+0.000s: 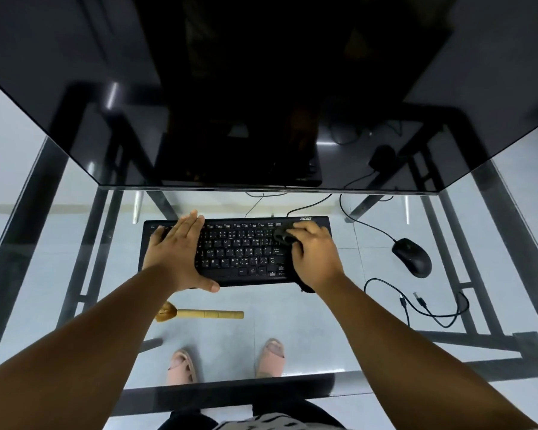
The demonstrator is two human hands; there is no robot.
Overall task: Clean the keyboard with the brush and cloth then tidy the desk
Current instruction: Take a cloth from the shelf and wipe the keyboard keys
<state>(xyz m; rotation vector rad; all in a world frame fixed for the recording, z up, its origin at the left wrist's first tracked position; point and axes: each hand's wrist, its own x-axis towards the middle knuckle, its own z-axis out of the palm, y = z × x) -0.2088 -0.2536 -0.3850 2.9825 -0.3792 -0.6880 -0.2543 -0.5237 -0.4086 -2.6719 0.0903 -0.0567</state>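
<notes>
The keyboard [239, 251], black and full-sized with white legends, is lying flat at the middle of the glass desk [292, 330], just in front of the dark monitor [261, 88], its cable running back beneath the screen. The person's right hand [316, 254] is clenching a dark cloth [282, 235] and pressing it onto the keys at the right end; a corner of cloth is trailing out below the wrist. The left hand [176, 252] is lying flat, fingers spread and grasping nothing, pinning the left end of the board.

Judgement: the wiping step is in hand. The brush [199, 314], with a wooden handle, is lying unheld on the glass near the front of the keyboard. The next move appears to call for working the cloth leftward across the rows while the bracing hand shifts clear.

The mouse [412, 257] and a loose cable [416, 302] are sitting well to the right, not yet tidied.
</notes>
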